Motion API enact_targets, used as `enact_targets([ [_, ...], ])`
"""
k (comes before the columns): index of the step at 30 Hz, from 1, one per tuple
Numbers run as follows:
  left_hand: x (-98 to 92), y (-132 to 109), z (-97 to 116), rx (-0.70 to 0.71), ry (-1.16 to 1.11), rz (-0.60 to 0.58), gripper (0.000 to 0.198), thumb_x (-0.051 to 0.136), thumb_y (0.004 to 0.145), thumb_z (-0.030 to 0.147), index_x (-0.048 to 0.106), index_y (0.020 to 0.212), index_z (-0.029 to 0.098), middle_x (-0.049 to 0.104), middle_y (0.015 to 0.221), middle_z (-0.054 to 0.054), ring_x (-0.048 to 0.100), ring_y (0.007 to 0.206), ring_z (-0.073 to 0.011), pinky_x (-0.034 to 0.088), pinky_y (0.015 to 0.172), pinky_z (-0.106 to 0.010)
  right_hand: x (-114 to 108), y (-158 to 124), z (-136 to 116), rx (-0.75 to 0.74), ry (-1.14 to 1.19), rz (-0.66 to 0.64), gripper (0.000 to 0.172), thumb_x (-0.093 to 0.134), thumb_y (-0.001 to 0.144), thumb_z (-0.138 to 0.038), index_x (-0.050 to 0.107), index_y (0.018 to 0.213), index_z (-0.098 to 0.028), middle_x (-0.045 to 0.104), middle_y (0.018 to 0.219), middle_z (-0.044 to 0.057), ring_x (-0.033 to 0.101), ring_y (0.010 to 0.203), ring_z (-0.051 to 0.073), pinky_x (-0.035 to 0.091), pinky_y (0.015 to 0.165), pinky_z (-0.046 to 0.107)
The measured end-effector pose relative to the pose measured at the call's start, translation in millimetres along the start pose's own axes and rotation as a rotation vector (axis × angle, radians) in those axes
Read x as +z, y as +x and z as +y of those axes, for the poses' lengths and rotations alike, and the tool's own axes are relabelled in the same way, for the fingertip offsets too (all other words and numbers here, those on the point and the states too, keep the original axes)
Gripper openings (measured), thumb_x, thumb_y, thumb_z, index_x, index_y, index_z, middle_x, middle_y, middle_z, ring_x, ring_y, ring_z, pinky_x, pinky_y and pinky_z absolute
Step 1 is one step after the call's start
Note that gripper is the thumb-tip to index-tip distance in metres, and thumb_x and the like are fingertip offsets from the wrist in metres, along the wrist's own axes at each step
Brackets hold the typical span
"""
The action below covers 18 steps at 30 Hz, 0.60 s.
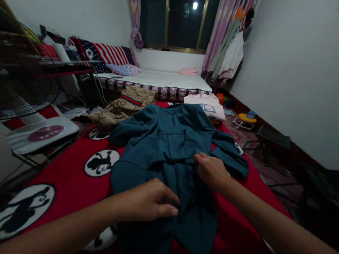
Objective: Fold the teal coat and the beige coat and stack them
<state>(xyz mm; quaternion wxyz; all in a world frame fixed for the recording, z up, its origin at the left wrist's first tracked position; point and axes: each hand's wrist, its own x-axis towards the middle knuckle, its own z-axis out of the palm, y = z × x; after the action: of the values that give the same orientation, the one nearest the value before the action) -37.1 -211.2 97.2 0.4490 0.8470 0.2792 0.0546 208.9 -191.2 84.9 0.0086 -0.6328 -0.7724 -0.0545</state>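
Note:
A dark teal long-sleeved coat (170,146) lies spread out on a red blanket (72,166), its sleeves out to both sides and its lower part toward me. At the coat's waist, on the right, my right hand (211,172) is closed, pinching a fold of the cloth. My left hand (150,200) hovers over or rests lightly on the lower left part, thumb and fingers apart with nothing visible between them. Whether its fingertips touch the cloth I cannot tell. Creases run through the cloth between the two hands.
Beyond the coat lie a tan patterned garment (123,108) and a folded pale pink shirt (206,104). A fan (15,70) and a chair (45,133) stand on the left. To the right are a yellow stool (245,118) and a folding stool (274,136). A bed (161,76) stands beneath the window.

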Motion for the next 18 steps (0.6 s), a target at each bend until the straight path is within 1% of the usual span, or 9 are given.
enact_targets([
  [2, -11.0, 6.6, -5.7, 0.009, 0.127, 0.152, 0.024, 0.054, 0.087, 0.033, 0.069, 0.101, 0.02, 0.07, 0.09, -0.003, 0.064, 0.08, -0.0153, 0.045, 0.07, -0.021, -2.1, 0.5, 15.2, 0.036, 0.055, 0.033, 0.022, 0.045, 0.082, -0.01, 0.063, 0.089, -0.02, 0.065, 0.089, 0.005, 0.063, 0.077, 0.018, 0.039, 0.064, 0.027],
  [4, -22.6, 12.3, -14.9, -0.029, 0.333, 0.357, 0.022, 0.052, 0.088, 0.03, 0.068, 0.101, 0.021, 0.067, 0.098, -0.004, 0.062, 0.091, -0.0179, 0.044, 0.079, -0.025, -7.4, -2.8, 24.3, 0.037, 0.142, 0.126, 0.019, 0.045, 0.084, -0.013, 0.062, 0.09, -0.02, 0.065, 0.093, 0.004, 0.063, 0.081, 0.018, 0.039, 0.067, 0.027],
  [6, -32.3, 16.9, -25.7, -0.128, 0.547, 0.519, 0.025, 0.055, 0.086, 0.033, 0.065, 0.106, 0.023, 0.063, 0.107, -0.006, 0.058, 0.102, -0.0224, 0.044, 0.085, -0.03, -12.1, -7.2, 22.7, -0.011, 0.221, 0.161, 0.016, 0.046, 0.086, -0.019, 0.06, 0.095, -0.02, 0.065, 0.097, 0.005, 0.063, 0.082, 0.017, 0.04, 0.069, 0.026],
  [7, -35.6, 19.0, -31.0, -0.198, 0.629, 0.554, 0.031, 0.057, 0.083, 0.037, 0.062, 0.111, 0.024, 0.06, 0.11, -0.007, 0.056, 0.106, -0.0248, 0.045, 0.086, -0.033, -12.9, -9.0, 17.7, -0.046, 0.242, 0.148, 0.017, 0.048, 0.087, -0.024, 0.059, 0.1, -0.02, 0.064, 0.1, 0.005, 0.063, 0.082, 0.017, 0.041, 0.069, 0.026],
  [8, -37.8, 21.1, -36.0, -0.274, 0.689, 0.558, 0.041, 0.06, 0.08, 0.042, 0.059, 0.117, 0.024, 0.058, 0.112, -0.009, 0.055, 0.108, -0.0272, 0.046, 0.085, -0.035, -12.2, -10.1, 10.7, -0.075, 0.244, 0.121, 0.023, 0.05, 0.087, -0.031, 0.057, 0.107, -0.02, 0.063, 0.103, 0.006, 0.063, 0.083, 0.018, 0.042, 0.069, 0.027],
  [10, -39.3, 24.9, -44.7, -0.419, 0.759, 0.507, 0.06, 0.065, 0.073, 0.047, 0.052, 0.127, 0.024, 0.056, 0.114, -0.012, 0.055, 0.108, -0.0309, 0.048, 0.082, -0.039, -6.8, -9.5, -5.8, -0.107, 0.184, 0.053, 0.046, 0.056, 0.083, -0.04, 0.048, 0.124, -0.02, 0.06, 0.111, 0.009, 0.063, 0.089, 0.021, 0.042, 0.07, 0.028],
  [12, -39.6, 27.7, -52.5, -0.517, 0.796, 0.45, 0.062, 0.065, 0.071, 0.043, 0.05, 0.128, 0.022, 0.056, 0.112, -0.013, 0.057, 0.105, -0.0324, 0.049, 0.081, -0.04, 2.2, -4.7, -18.4, -0.086, 0.079, -0.016, 0.054, 0.059, 0.079, -0.034, 0.043, 0.128, -0.018, 0.058, 0.114, 0.012, 0.062, 0.092, 0.023, 0.043, 0.07, 0.029],
  [15, -45.8, 26.2, -64.3, -0.549, 0.802, 0.451, 0.048, 0.059, 0.071, 0.025, 0.055, 0.118, 0.022, 0.062, 0.106, -0.011, 0.061, 0.1, -0.0296, 0.049, 0.081, -0.038, 13.8, 7.0, -16.2, -0.013, 0.05, -0.077, 0.035, 0.051, 0.077, -0.016, 0.054, 0.112, -0.016, 0.064, 0.103, 0.011, 0.064, 0.083, 0.022, 0.041, 0.066, 0.029],
  [18, -62.6, 14.0, -74.1, -0.49, 0.628, 0.516, 0.043, 0.053, 0.068, 0.014, 0.06, 0.109, 0.022, 0.067, 0.101, -0.006, 0.063, 0.095, -0.0238, 0.049, 0.08, -0.032, 14.9, 12.3, 13.4, 0.021, 0.312, 0.007, 0.024, 0.047, 0.073, -0.013, 0.06, 0.093, -0.018, 0.067, 0.087, 0.006, 0.063, 0.076, 0.02, 0.042, 0.066, 0.028],
])
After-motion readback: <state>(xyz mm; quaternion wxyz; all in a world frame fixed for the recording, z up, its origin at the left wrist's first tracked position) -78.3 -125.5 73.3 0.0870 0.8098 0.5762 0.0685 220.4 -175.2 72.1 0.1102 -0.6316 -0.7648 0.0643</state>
